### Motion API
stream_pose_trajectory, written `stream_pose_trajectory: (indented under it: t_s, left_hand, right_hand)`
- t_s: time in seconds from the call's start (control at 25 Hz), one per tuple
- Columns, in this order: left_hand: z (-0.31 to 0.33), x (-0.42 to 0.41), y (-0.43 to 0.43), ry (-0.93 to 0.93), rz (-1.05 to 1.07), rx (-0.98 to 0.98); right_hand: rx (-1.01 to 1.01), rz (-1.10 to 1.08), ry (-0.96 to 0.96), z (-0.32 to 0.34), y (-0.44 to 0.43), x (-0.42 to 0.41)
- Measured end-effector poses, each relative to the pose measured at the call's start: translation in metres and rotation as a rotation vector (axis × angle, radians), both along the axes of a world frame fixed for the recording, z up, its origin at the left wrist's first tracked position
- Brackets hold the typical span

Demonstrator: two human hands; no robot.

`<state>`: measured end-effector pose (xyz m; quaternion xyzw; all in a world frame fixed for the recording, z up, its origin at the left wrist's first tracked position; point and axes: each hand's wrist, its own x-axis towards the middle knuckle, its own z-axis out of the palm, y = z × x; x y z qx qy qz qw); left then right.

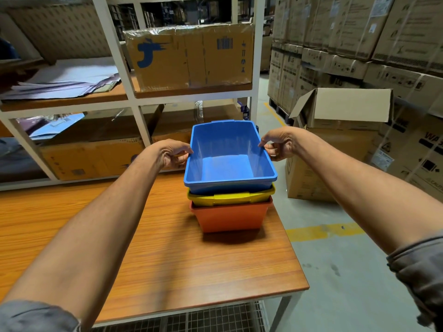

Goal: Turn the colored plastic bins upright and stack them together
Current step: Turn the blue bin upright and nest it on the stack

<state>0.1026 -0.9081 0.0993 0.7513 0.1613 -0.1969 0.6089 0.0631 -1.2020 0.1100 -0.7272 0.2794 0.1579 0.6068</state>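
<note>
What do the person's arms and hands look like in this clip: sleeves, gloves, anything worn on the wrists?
Both arms are bare from above the elbow down. The left hand and right hand have no gloves, and no watch, band or ring is visible. Each arm has a grey fabric sleeve pushed up and bunched: the left sleeve at the bottom left corner, the right sleeve at the right edge. No markings show on the fabric.

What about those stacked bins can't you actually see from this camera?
All from the head view:
- Insides of the yellow bin and orange bin: covered by the blue bin nested on top.
- Fingertips of the left hand and right hand: partly behind the blue rim.
- Orange bin's far side: hidden by itself.
</note>
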Motion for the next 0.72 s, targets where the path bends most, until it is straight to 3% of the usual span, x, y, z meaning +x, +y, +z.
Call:
stream_pose_trajectory:
  t_s: [0.32,0.72]
  left_hand:
    - [0.012,-0.024,-0.002,-0.058,0.029,-0.053]
    - [0.016,-0.122,0.014,-0.491,0.163,-0.152]
  right_hand:
    - [0.031,-0.063,-0.115,0.002,-0.002,-0.01]
    - [0.157,-0.048,-0.448,0.02,-0.014,-0.1]
